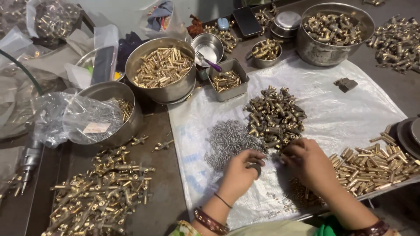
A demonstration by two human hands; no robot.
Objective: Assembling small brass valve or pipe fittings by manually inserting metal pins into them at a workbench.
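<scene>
Two hands are working at the near edge of the white woven plastic sheet (350, 109), and everything else sits around that sheet. The left hand (238, 172) is curled loosely, fingers bent in, holding a small dark ring-shaped part (256, 168) against the thumb, just below the heap of tiny grey steel springs (227, 140) in the sheet's middle. The right hand (308, 161) is half closed, fingertips pinching into the lower end of the pile of short brass fittings (275, 118). I can't tell if it's actually got one between the fingers or is just touching the pile.

My take on doing this bit well: pick one fitting at a time, keep the spring heap from getting dragged into the brass, and bring the parts together low over the sheet so that dropped bits stay on it.

Right of the hands, at the sheet's right edge, lies a spread of long brass tubes (372, 164). Off the sheet's left edge there's a pile of assembled brass valve pieces (100, 192).
</scene>
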